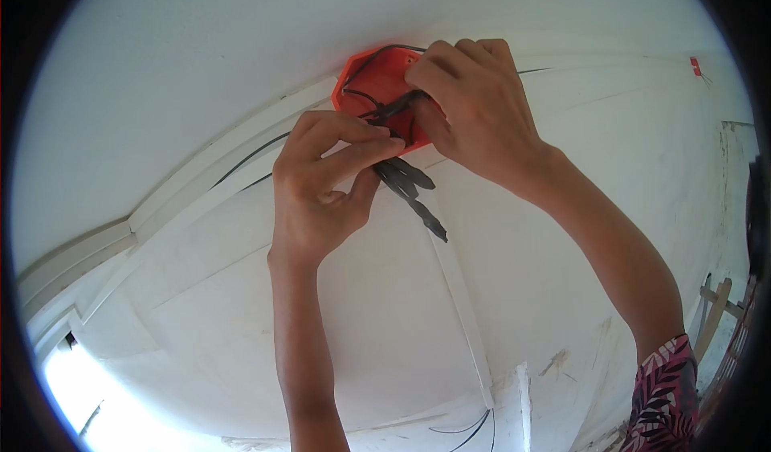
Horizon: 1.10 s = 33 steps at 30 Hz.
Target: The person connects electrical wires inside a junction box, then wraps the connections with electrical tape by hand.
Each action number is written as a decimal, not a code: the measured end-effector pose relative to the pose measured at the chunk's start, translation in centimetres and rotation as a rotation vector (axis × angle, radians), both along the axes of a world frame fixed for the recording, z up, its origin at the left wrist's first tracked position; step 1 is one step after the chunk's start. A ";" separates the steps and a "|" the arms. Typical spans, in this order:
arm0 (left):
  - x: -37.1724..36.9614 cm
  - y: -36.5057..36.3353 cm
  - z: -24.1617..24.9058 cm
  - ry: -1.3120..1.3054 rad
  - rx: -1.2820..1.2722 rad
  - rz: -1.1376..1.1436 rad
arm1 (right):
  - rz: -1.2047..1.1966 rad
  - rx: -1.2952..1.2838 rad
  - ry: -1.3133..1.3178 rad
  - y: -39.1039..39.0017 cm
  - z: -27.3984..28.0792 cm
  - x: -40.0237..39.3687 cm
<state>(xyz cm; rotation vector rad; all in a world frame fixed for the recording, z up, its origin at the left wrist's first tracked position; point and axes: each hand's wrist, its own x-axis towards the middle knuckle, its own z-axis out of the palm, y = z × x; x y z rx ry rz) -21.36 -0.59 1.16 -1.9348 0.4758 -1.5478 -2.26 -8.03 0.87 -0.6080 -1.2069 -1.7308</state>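
Observation:
An orange-red octagonal junction box (pixel 384 74) is fixed high up, close to where the white wall meets the ceiling. Black wires (pixel 361 94) run inside it. My left hand (pixel 321 175) pinches a bundle of wires at the box's lower edge. Below those fingers hang several wire ends wrapped in black tape (pixel 416 199). My right hand (pixel 478 106) is closed at the box's right side, its thumb and fingers gripping a black taped wire (pixel 397 105) that stretches toward the left hand. The right fingertips are partly hidden.
White trunking (pixel 205 151) follows the ceiling line to the left, with a black wire (pixel 249 159) beside it. A vertical strip (pixel 462 307) runs down the wall to loose wires (pixel 474 432). A small red box (pixel 695 67) sits far right. Wooden pieces (pixel 715 315) stand at lower right.

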 end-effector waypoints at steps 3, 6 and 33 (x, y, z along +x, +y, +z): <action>0.0 0.1 0.0 -0.002 0.010 0.006 | -0.080 0.010 -0.010 -0.4 -0.2 0.0; -0.1 0.4 0.0 0.005 0.028 -0.018 | -0.079 -0.058 -0.012 -0.9 0.1 0.3; 1.8 2.8 -0.1 -0.223 0.261 -0.093 | -0.084 -1.066 0.141 -9.1 3.2 -2.0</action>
